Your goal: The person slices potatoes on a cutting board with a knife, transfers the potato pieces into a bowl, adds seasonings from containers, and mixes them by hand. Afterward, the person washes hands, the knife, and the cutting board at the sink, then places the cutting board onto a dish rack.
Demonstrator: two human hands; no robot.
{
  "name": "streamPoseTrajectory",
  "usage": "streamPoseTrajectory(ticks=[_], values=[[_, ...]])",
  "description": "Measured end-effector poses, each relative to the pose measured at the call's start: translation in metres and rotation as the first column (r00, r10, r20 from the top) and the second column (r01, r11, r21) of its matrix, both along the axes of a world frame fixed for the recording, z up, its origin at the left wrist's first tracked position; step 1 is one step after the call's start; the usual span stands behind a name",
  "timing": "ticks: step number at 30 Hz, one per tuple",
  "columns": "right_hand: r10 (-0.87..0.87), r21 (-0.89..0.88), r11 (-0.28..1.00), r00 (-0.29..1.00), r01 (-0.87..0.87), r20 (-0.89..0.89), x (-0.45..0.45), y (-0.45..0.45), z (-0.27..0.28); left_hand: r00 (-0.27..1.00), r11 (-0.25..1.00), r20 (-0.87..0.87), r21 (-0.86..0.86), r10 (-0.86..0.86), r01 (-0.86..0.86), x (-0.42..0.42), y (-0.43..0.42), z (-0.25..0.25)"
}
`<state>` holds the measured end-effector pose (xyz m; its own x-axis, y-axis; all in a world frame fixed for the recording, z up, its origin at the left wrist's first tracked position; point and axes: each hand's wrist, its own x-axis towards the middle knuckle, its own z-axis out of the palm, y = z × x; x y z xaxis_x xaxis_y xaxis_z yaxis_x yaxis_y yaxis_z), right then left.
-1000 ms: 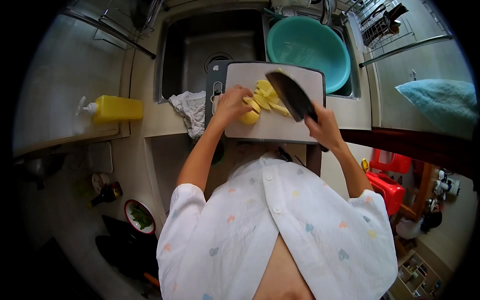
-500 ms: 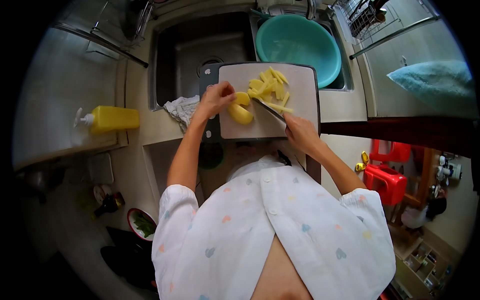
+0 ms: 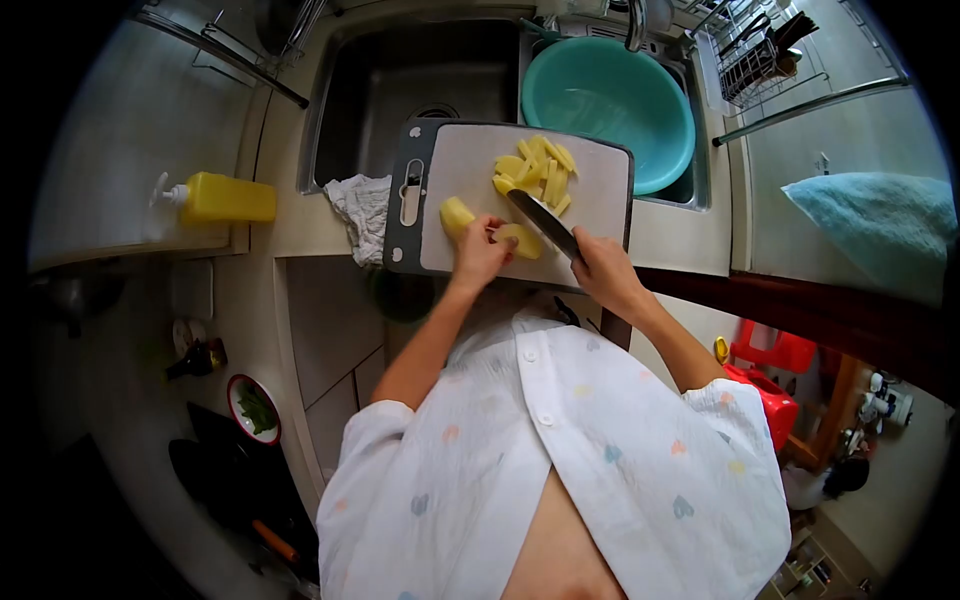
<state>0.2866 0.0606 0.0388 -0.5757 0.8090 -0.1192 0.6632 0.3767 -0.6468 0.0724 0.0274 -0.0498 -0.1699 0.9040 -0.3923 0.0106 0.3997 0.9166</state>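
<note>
My right hand (image 3: pixel 606 270) is closed round the handle of a kitchen knife (image 3: pixel 543 222), its blade pointing up and left across the cutting board (image 3: pixel 600 180). Pinched in my left hand (image 3: pixel 481 256) is a flat yellow potato slice (image 3: pixel 520 242), low on the board. A larger peeled potato piece (image 3: pixel 456 214) lies just above and left of that hand. Beyond the knife tip sits a loose heap of cut potato sticks (image 3: pixel 540 165), with a few flatter slices among them. The board has a grey end with a handle slot on its left.
Behind the board are a steel sink (image 3: pixel 400 90) and a turquoise basin (image 3: pixel 610 110). A crumpled cloth (image 3: pixel 362 210) touches the board's left side. A yellow pump bottle (image 3: pixel 230 198) is farther left; a blue towel (image 3: pixel 880 220) hangs at right.
My left hand has moved right and nearer my body, taking the potato slice with it. The potato piece now lies farther left. The knife still points at the heap, and the view has shifted slightly.
</note>
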Motion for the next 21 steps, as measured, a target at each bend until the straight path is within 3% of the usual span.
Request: streamPoseTrajectory(ticks=[1, 3, 4, 6, 7, 9, 10, 12, 19, 21], values=[[0.003, 0.0, 1.0, 1.0, -0.003, -0.002, 0.001, 0.0, -0.001, 0.954, 0.999, -0.3, 0.025, -0.021, 0.03, 0.011, -0.002, 0.023], [0.058, 0.078, 0.995, 0.998, -0.058, 0.0, 0.004, -0.002, -0.003, 0.838, 0.991, -0.538, 0.135, 0.091, -0.021, 0.027, -0.01, 0.036], [0.06, 0.078, 0.995, 0.998, -0.059, -0.001, 0.004, -0.002, -0.002, 0.837, 0.991, -0.539, 0.135, 0.093, -0.023, 0.029, -0.016, 0.038], [0.098, 0.094, 0.991, 0.995, -0.1, 0.023, 0.003, -0.002, 0.001, 0.735, 0.911, -0.618, 0.412, 0.281, -0.002, 0.032, -0.027, 0.04], [0.097, 0.094, 0.991, 0.995, -0.099, 0.023, 0.003, -0.002, 0.001, 0.735, 0.911, -0.618, 0.411, 0.28, -0.002, 0.03, -0.031, 0.035], [0.106, 0.095, 0.989, 0.992, -0.112, 0.061, 0.004, -0.004, 0.002, 0.615, 0.809, -0.761, 0.485, 0.204, 0.332, 0.021, -0.04, 0.022], [0.106, 0.092, 0.99, 0.992, -0.111, 0.063, 0.003, -0.005, 0.004, 0.617, 0.81, -0.76, 0.484, 0.202, 0.331, 0.019, -0.04, 0.018], [0.119, 0.049, 0.991, 0.989, -0.123, 0.093, 0.002, -0.006, 0.011, 0.54, 0.718, -0.818, 0.497, 0.199, 0.487, 0.015, -0.033, 0.01], [0.159, 0.038, 0.986, 0.981, -0.163, 0.108, -0.001, -0.004, 0.018, 0.521, 0.678, -0.831, 0.496, 0.192, 0.543, 0.01, -0.03, 0.001], [0.237, 0.031, 0.969, 0.953, -0.247, 0.19, -0.005, -0.003, 0.015, 0.528, 0.665, -0.826, 0.51, 0.199, 0.546, 0.009, -0.03, 0.001]])
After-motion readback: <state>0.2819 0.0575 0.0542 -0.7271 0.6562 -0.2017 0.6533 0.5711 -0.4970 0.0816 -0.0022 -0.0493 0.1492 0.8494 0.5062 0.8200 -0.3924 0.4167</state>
